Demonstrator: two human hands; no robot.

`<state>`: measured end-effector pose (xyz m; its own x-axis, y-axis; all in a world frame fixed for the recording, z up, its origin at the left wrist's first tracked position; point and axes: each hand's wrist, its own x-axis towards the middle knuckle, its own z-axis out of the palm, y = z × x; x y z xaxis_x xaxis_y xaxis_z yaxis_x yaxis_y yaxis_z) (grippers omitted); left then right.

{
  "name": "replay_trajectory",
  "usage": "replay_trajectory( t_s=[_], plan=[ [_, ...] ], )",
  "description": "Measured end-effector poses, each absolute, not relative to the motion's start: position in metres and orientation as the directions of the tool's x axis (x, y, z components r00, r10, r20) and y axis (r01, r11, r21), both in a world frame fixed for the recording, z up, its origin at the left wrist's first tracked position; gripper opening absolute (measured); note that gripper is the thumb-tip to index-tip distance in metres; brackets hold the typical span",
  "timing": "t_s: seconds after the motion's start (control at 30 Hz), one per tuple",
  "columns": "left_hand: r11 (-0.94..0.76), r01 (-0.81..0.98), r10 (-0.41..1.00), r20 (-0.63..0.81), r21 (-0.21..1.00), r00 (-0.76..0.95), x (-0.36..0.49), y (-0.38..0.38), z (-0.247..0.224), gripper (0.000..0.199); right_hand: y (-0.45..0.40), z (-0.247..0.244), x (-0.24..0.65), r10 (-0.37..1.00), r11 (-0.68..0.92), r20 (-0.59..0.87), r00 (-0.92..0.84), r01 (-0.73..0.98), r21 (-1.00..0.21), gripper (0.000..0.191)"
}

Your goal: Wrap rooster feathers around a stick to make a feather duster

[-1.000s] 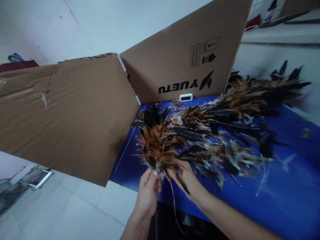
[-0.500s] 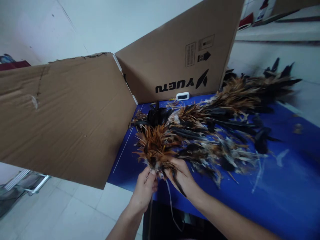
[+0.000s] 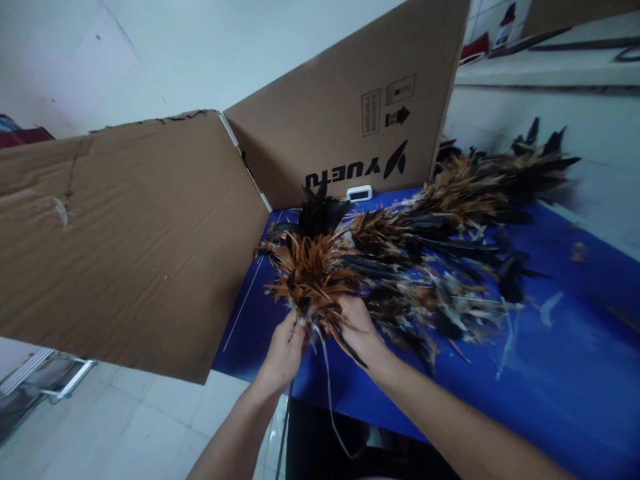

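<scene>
Pale wall (image 3: 225, 47), tiled floor (image 3: 140, 420), cool dim light

Your feather bundle (image 3: 310, 273) is rusty orange, black at its far end and whitish at its base; its string (image 3: 328, 380) is pale; the loose feathers (image 3: 440, 247) beside it mix brown, black and grey-white; your desk (image 3: 575, 387) is deep blue; the cardboard (image 3: 340, 120) is brown with black print.

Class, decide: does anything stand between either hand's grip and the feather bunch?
Nothing visible does. The left hand pinches the feather bunch at its near end, and the right hand touches its right side, fingertips hidden by it.
</scene>
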<state>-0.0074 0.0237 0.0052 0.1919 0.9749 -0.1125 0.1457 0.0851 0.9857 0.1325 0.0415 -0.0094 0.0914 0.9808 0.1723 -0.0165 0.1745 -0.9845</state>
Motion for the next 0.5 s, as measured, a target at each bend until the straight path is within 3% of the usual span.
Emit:
replay_trajectory(
  t_s=[0.2,0.5],
  plan=[
    [0.168,0.063,0.980,-0.174,0.984,0.093,-0.015,0.020,0.002,0.030,0.038,-0.003,0.129,0.988,0.132,0.134,0.071,0.031,-0.991,0.019],
    [0.160,0.127,0.984,-0.169,0.979,0.062,-0.035,0.012,-0.008,0.034,0.042,-0.020,0.108,0.994,0.112,0.113,0.002,-0.156,-0.981,0.008]
  ],
)
